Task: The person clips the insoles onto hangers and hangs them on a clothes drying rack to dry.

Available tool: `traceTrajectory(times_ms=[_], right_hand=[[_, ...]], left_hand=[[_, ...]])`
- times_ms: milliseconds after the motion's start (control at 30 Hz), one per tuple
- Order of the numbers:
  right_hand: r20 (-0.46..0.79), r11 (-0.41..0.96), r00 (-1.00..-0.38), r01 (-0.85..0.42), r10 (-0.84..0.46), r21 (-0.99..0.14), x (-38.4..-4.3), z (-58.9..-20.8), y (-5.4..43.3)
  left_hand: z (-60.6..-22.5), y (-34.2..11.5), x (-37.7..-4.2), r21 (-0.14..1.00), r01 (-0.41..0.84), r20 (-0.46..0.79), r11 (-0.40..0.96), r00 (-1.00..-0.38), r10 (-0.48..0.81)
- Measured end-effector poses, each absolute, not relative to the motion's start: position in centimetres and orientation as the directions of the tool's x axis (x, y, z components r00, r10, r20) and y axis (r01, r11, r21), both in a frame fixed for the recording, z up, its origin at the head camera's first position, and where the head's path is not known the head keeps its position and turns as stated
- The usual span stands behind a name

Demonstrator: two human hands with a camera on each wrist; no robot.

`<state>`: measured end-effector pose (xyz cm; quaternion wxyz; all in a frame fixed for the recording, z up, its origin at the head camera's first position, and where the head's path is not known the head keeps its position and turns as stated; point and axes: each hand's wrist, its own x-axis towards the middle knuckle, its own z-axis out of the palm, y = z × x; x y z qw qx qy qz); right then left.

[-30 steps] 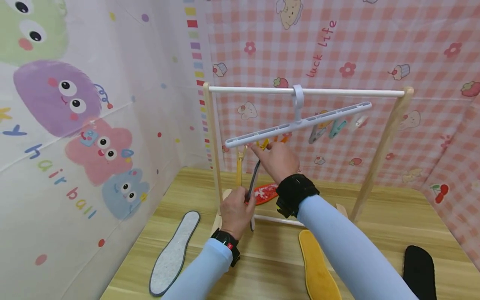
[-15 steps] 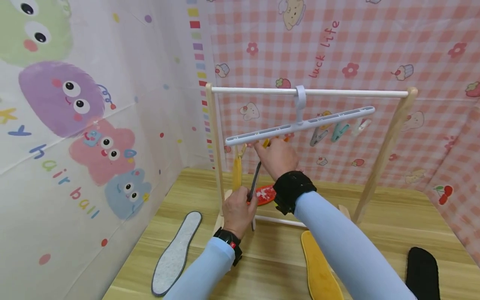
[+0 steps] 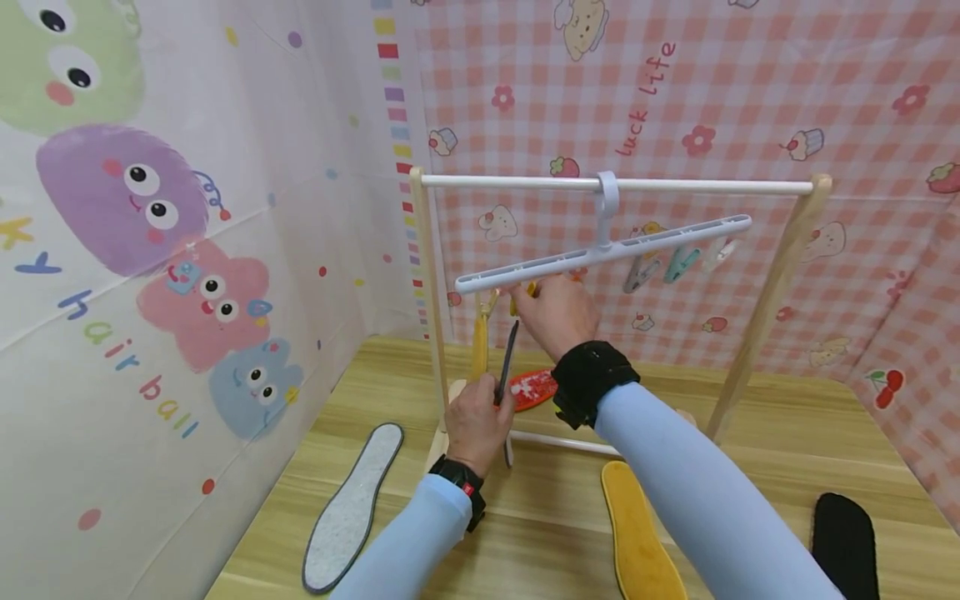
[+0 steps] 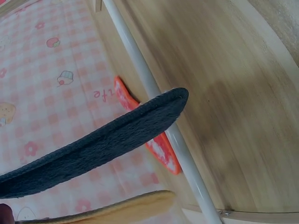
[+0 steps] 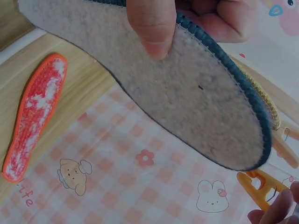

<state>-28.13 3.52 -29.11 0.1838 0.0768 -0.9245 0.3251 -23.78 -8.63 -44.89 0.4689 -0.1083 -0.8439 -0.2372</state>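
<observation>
My left hand (image 3: 477,421) grips a grey felt insole with a dark edge (image 5: 196,98), its thumb lying on the felt face. The insole stands nearly upright, edge-on in the head view. My right hand (image 3: 558,315) pinches a yellow clothespin (image 5: 262,187) beneath the low left end of a pale hanger (image 3: 525,271). In the right wrist view the clothespin lies right by the insole's tip; I cannot tell whether it bites on it. Just left, a yellow insole (image 3: 480,348) hangs from another clip (image 3: 486,307). The left wrist view shows the held insole's dark side (image 4: 103,144).
The hanger hooks over the white rod of a wooden rack (image 3: 705,185). Grey, teal and white clothespins (image 3: 681,264) hang at its right. On the table lie a grey insole (image 3: 352,508), a red one (image 3: 534,389), a yellow one (image 3: 641,533) and a black one (image 3: 843,542).
The hanger has shifted slightly to the right and its right end has dipped a little. Both hands keep their holds and have hardly moved.
</observation>
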Motion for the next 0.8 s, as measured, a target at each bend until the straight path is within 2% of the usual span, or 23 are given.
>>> traceTrajectory(times_ms=[167, 800], right_hand=[[0.441, 0.785, -0.897, -0.295, -0.031, -0.545, -28.0, -29.0, 3.6], [0.444, 0.803, -0.895, -0.292, -0.038, -0.520, -27.6, -28.8, 3.8]], left_hand=[[-45.1, -8.6, -23.9, 0.293, 0.374, 0.842, 0.880, -0.536, -0.053], [-43.4, -7.7, -24.4, 0.319, 0.347, 0.816, 0.882, -0.573, -0.069]])
